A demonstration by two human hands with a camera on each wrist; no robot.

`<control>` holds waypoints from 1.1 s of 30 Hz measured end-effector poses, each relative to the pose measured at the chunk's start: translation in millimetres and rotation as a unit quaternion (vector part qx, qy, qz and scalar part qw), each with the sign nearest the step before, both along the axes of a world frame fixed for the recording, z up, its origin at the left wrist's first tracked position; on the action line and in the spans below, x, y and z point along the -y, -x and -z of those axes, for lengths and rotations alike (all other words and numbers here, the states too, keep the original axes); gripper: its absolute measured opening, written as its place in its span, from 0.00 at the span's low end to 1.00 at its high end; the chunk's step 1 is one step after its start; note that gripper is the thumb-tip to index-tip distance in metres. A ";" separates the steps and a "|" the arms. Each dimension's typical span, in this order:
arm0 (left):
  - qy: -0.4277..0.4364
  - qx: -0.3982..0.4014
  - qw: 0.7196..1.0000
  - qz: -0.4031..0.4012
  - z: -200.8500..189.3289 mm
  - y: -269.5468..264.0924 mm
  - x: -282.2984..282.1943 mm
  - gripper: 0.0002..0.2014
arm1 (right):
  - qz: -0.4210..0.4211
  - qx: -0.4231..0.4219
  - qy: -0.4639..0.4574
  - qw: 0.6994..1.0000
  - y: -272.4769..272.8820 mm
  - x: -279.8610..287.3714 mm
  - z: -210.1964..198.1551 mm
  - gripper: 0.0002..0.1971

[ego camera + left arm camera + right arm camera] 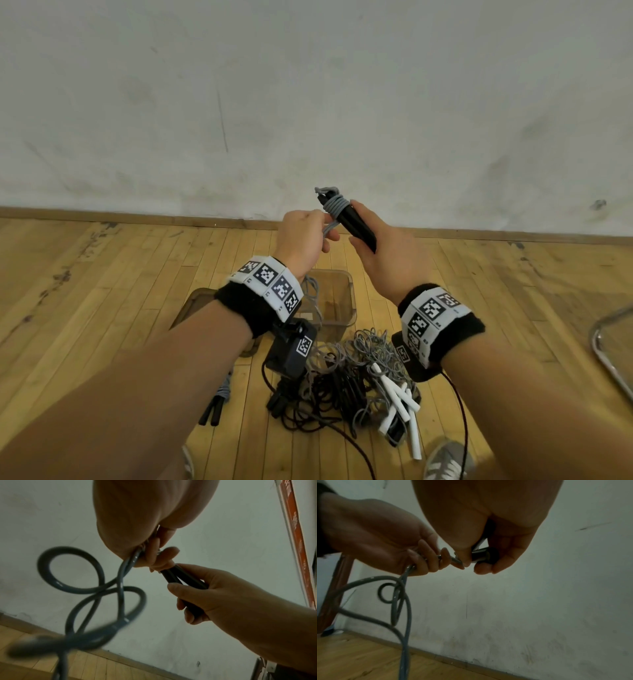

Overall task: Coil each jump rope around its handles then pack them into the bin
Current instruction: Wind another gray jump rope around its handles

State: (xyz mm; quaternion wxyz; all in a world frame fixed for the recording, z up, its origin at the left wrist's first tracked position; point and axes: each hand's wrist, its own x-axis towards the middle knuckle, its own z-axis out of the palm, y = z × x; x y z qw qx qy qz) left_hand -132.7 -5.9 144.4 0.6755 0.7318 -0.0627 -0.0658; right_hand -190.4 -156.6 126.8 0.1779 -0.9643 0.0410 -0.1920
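Observation:
My right hand [376,246] grips two black handles [352,222] held together, tilted up to the left, with several turns of grey rope [334,205] wound near their top. My left hand [305,236] pinches the same grey rope [126,563] just left of the handles. The slack hangs down in loose loops [82,588] toward the clear plastic bin [337,301] on the floor. In the right wrist view the left hand's fingers [426,562] curl round the rope beside the black handle ends [485,554].
A tangled pile of grey and dark ropes [342,377] with white handles [400,401] lies in front of the bin. One coiled rope with black handles [215,404] lies left of it. A metal chair frame [609,349] stands at the right edge; a wall is close ahead.

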 end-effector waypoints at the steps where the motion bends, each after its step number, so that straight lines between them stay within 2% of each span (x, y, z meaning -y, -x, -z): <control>1: -0.012 0.011 1.000 -0.006 1.6 -1.2 0.1 0.17 | 0.005 -0.001 0.011 1.000 -0.1 -2.3 0.7 0.30; 4: -0.042 0.036 0.998 -0.026 2.0 -1.7 -2.0 0.23 | -0.013 0.007 0.001 1.000 2.5 -8.5 3.3 0.28; 9: -0.038 0.038 0.998 -0.022 -1.7 0.6 -5.9 0.19 | -0.120 0.025 -0.163 0.979 3.0 -11.6 13.7 0.23; 12: -0.029 0.026 0.999 -0.031 -1.3 1.9 -5.8 0.20 | -0.135 0.024 -0.158 0.978 2.5 -12.3 9.7 0.23; 14: 0.000 0.016 1.000 -0.026 -0.6 1.2 -6.2 0.18 | -0.151 0.015 -0.200 0.968 4.5 -12.7 4.7 0.25; 16: 0.032 0.002 0.999 -0.018 -0.3 -0.9 -6.4 0.16 | -0.143 0.007 -0.288 0.947 7.5 -11.8 -2.7 0.29; 19: 0.058 -0.025 0.998 -0.006 -0.1 -3.2 -5.3 0.19 | -0.091 -0.010 -0.406 0.909 8.5 -7.1 -11.9 0.32; 22: 0.047 -0.019 0.998 0.029 0.7 -3.6 -6.8 0.19 | -0.105 -0.086 -0.533 0.835 10.1 -4.2 -15.5 0.29; 23: 0.039 -0.011 0.998 0.043 1.2 -3.9 -8.0 0.18 | -0.116 -0.110 -0.535 0.829 11.4 -3.0 -15.8 0.25; 26: 0.013 0.021 0.996 0.083 -0.1 -2.6 -11.5 0.16 | -0.142 -0.134 -0.491 0.849 13.7 1.0 -17.0 0.15; 30: 0.010 0.025 0.996 0.085 -4.0 -2.1 -13.8 0.14 | -0.139 -0.089 -0.427 0.889 8.3 6.9 -16.2 0.20; 33: -0.015 0.039 0.995 0.089 -2.8 -4.5 -15.0 0.06 | -0.142 -0.053 -0.359 0.921 8.5 6.4 -15.6 0.19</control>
